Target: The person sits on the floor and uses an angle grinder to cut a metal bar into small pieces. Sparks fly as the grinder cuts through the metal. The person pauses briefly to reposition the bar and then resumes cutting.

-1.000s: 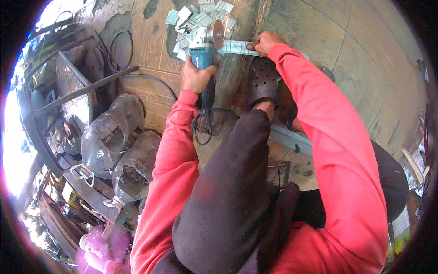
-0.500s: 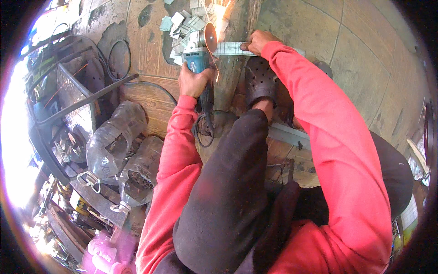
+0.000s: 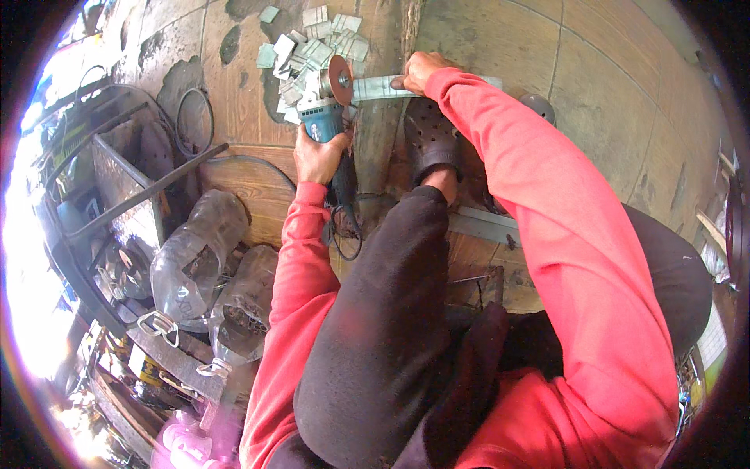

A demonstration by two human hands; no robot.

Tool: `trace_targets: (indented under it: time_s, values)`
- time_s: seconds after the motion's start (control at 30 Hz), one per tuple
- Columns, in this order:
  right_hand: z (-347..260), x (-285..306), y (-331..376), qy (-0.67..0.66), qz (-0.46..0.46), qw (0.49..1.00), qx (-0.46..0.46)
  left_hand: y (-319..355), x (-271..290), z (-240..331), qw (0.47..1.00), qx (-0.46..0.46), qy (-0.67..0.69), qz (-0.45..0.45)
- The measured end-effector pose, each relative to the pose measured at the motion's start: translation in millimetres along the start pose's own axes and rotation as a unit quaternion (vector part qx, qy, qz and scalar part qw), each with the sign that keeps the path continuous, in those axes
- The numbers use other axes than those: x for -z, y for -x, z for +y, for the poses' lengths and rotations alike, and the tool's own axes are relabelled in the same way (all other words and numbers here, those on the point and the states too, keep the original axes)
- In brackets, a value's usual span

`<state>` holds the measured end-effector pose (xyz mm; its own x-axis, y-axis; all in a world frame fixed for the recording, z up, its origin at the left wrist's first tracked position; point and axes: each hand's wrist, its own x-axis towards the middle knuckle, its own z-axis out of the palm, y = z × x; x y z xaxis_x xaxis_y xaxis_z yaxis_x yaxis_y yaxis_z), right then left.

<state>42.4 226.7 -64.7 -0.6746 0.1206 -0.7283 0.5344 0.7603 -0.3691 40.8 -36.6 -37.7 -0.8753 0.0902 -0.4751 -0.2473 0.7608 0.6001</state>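
My left hand (image 3: 316,159) is closed round the body of a teal angle grinder (image 3: 322,123). Its reddish-brown cutting disc (image 3: 341,80) stands upright beside the left end of a flat grey metal strip (image 3: 377,88); whether the two touch I cannot tell. My right hand (image 3: 424,73) grips that strip from above, thumb on its near side. Under the strip lies a worn beam (image 3: 378,137). My foot in a dark clog (image 3: 431,139) is just nearer to me than the strip. Beyond the grinder several small cut metal pieces (image 3: 316,51) lie in a loose heap.
A black cable (image 3: 258,159) runs left across the tiled floor. At left stand a metal frame (image 3: 148,190) and cut clear plastic bottles (image 3: 191,258) holding small items. A longer metal bar (image 3: 480,224) lies behind my foot. A pink object (image 3: 187,442) is at lower left.
The bright sparks at the disc have stopped. My left hand has drawn the grinder slightly toward me; my right hand keeps its grip on the strip. The whole view has shifted a little.
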Motion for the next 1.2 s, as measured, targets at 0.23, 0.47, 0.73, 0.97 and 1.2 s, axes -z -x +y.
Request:
trace_targets:
  time_s: [0.23,0.47,0.73,0.97,1.2]
  values:
    - [1,1,-3,0.003,-0.033,0.999,0.004,-6,-1,-6,0.999,0.013,0.041,-0.028]
    - [-2,-1,2,-0.023,0.004,1.0,-0.012,-16,-3,2,1.0,0.015,-0.022,-0.008]
    - [-4,-1,3,-0.013,0.011,0.999,-0.027,-18,-3,-1,1.0,-0.004,-0.008,-0.001]
    - [-2,-1,3,-0.019,0.013,1.0,-0.02,-5,3,-7,0.999,-0.026,-0.034,0.003]
    - [-2,-2,1,-0.006,0.015,1.0,-0.014,9,5,3,1.0,0.011,-0.012,0.008]
